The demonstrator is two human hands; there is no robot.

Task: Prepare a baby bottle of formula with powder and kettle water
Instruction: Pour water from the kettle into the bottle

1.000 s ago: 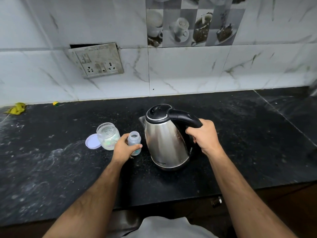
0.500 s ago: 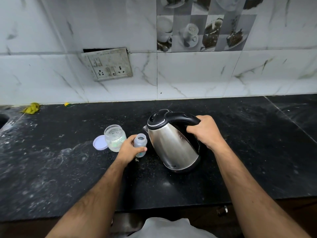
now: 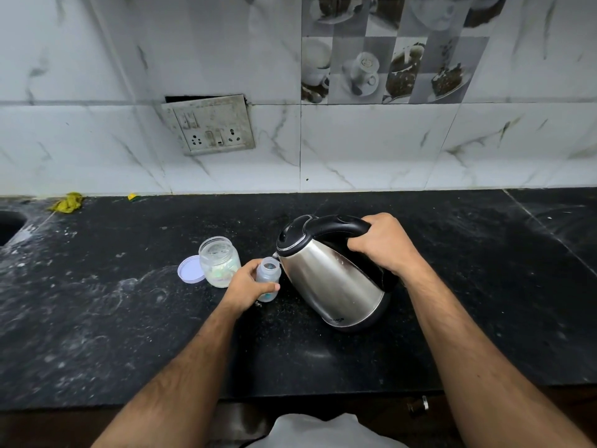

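Centrally on the black counter (image 3: pixel 97 318): steel kettle (image 3: pixel 329 282), tipped toward the left, long axis slanting from base at lower right up to lid (image 3: pixel 295 234) at upper left. Spout (image 3: pixel 275 254) pointing left and a little down, right at the open mouth of the bottle (image 3: pixel 268 277); touching it or not, cannot tell. Base lifted on the right side, lower edge close to the counter. Small dark print near the kettle's bottom rim, too tiny to read.

Right hand (image 3: pixel 384 244) closed around the black handle (image 3: pixel 342 226), knuckles up, gripping from the rear end of the arch.

Left hand (image 3: pixel 247 286) wrapped around the bottle, fingers curled across its front, thumb side toward the jar. Bottle upright, long axis vertical, mouth up, no cap or teat on it, standing on or just above the counter just left of the kettle. Faint bluish marking low on its side, not legible.

Just beside the left hand, further left: clear jar (image 3: pixel 219 266), open, upright, pale powder inside. White lid (image 3: pixel 191 269) flat on the counter, touching the jar's left side.

Behind, on the marble-tiled wall: switch plate (image 3: pixel 210 124) hanging slightly askew. Yellow scrap (image 3: pixel 66 202) at the counter's back edge, far left.
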